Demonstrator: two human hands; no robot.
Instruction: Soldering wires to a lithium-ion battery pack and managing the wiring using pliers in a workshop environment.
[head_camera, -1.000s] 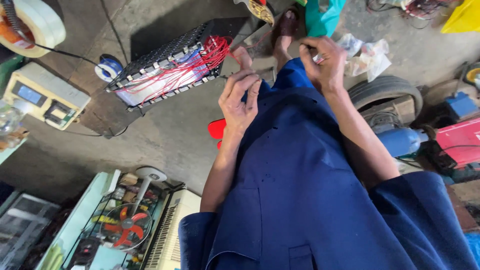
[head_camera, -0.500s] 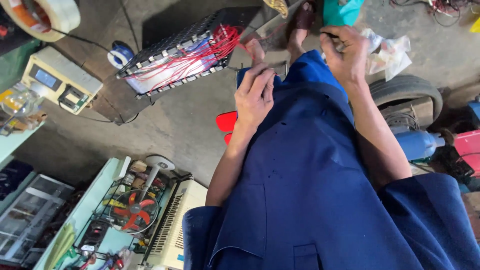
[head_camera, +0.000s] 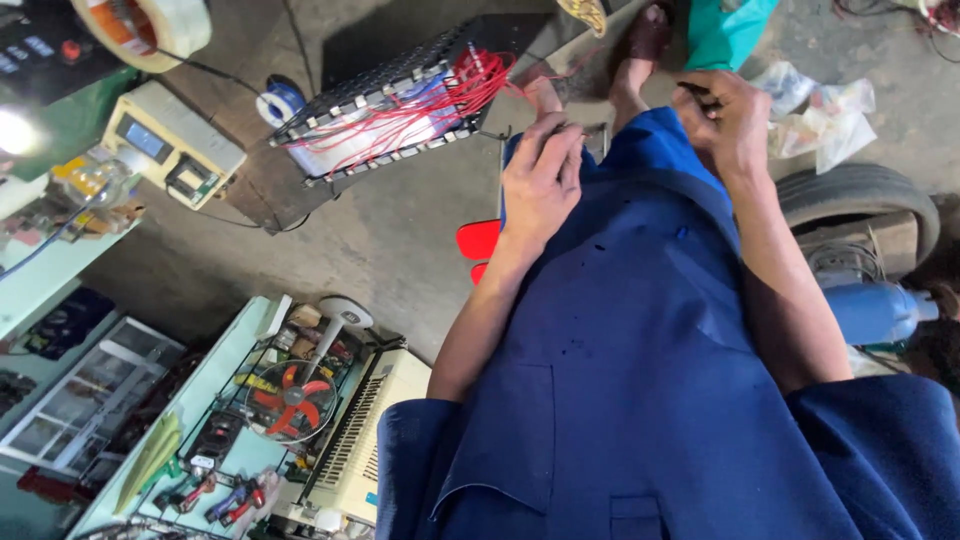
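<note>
Left hand (head_camera: 541, 182) lies flat on my blue-clad knee, fingers loosely spread, holding nothing I can make out. Just up and left of it sits the battery pack (head_camera: 395, 100) on the floor, its red wires (head_camera: 470, 85) trailing toward my fingertips. Right hand (head_camera: 722, 122) is curled narrow around something small; I cannot tell what.

Shown: two hands, left (head_camera: 542, 180) and right (head_camera: 728, 120); one wired battery pack (head_camera: 390, 100); one meter box (head_camera: 172, 145); one tape roll (head_camera: 150, 25); one tyre (head_camera: 860, 195); one small red fan (head_camera: 290, 398).
</note>
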